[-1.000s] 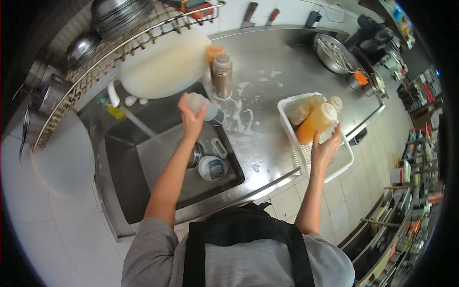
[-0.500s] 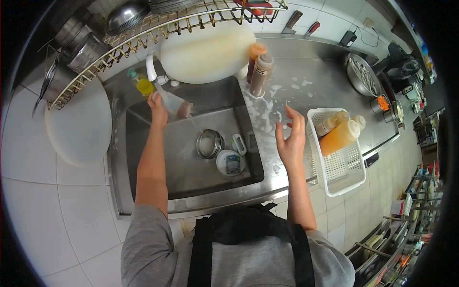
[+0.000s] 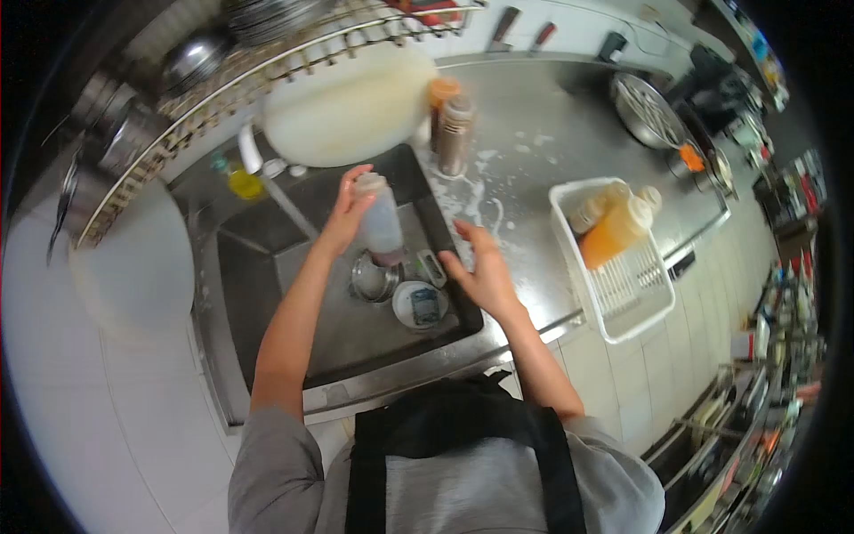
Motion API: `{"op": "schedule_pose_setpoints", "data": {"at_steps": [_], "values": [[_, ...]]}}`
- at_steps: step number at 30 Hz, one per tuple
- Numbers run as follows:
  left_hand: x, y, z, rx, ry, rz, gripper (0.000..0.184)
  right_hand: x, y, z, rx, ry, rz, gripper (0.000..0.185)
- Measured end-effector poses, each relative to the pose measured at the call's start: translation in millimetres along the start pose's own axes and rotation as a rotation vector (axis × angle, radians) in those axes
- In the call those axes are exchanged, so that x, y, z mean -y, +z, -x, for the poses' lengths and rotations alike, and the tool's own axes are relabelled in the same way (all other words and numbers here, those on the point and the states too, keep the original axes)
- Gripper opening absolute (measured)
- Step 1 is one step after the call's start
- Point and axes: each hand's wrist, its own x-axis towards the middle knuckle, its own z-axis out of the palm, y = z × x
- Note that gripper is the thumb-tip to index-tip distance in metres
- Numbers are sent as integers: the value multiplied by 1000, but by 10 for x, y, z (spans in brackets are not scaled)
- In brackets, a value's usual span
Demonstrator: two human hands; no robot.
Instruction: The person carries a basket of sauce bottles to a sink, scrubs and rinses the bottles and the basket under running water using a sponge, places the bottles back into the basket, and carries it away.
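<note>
My left hand (image 3: 349, 214) is wrapped round a translucent squeeze bottle (image 3: 382, 222), tilted over the sink (image 3: 329, 343), with some brownish liquid at its lower end. To the bottle's right, my right hand (image 3: 485, 271) is above the sink's right rim, holding nothing, its fingers apart. Water streams from the white faucet (image 3: 250, 149) to the left of the bottle. Below the bottle lie metal rings or bowls (image 3: 374, 278), a white bowl (image 3: 406, 310) with a blue-grey sponge-like piece in it, and a small white-and-green object (image 3: 431, 267).
Two sauce bottles (image 3: 455, 138) stand on the soapy steel counter (image 3: 525, 107). A white plastic basket (image 3: 614, 331) holds several bottles at the right. Behind the sink are a large cutting board (image 3: 347, 111), a yellow-green soap bottle (image 3: 240, 181) and a wire rack (image 3: 258, 76).
My left hand has brought the squeeze bottle away from the faucet stream, rightward to the middle of the sink. My right hand has moved left and down towards it. The view has shifted slightly.
</note>
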Motion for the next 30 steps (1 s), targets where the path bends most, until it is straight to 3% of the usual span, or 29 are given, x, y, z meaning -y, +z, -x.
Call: {"op": "schedule_pose_setpoints", "data": {"at_steps": [2, 5, 8, 11, 14, 17, 20, 23, 26, 27, 28, 30], "values": [[-232, 632, -105, 179, 15, 101, 53, 7, 157, -21, -138, -26, -7, 70], [-574, 1446, -247, 369, 134, 152, 63, -103, -125, -20, -269, 140, -75, 83], [-483, 1628, -755, 198, 559, -249, 75, -52, -717, 69, -457, 299, -100, 79], [-372, 1593, -1168, -228, 588, -556, 85, -303, -1409, 335, -702, 294, 220, 79], [85, 1503, -1517, -393, 457, -818, 95, -616, -1984, 615, -904, 346, 501, 81], [230, 1570, -1677, -454, 478, -782, 91, -1146, -2403, 783, -809, 519, 583, 83], [314, 1598, -1791, -430, 518, -658, 84, -1809, -2616, 850, -576, 662, 284, 85], [346, 1580, -1798, -323, 484, -649, 85, -2528, -2556, 905, -449, 681, 194, 87], [308, 1462, -1592, -354, 557, -583, 86, -2508, -2639, 980, -236, 609, 583, 87], [297, 1388, -1501, -376, 580, -523, 87, -2161, -2618, 912, -171, 732, 671, 86], [344, 1290, -1391, -380, 471, -370, 85, -1571, -2594, 769, -101, 855, 760, 85], [298, 1081, -1091, -419, 383, -392, 82, -1000, -2492, 665, -61, 835, 895, 77]]}}
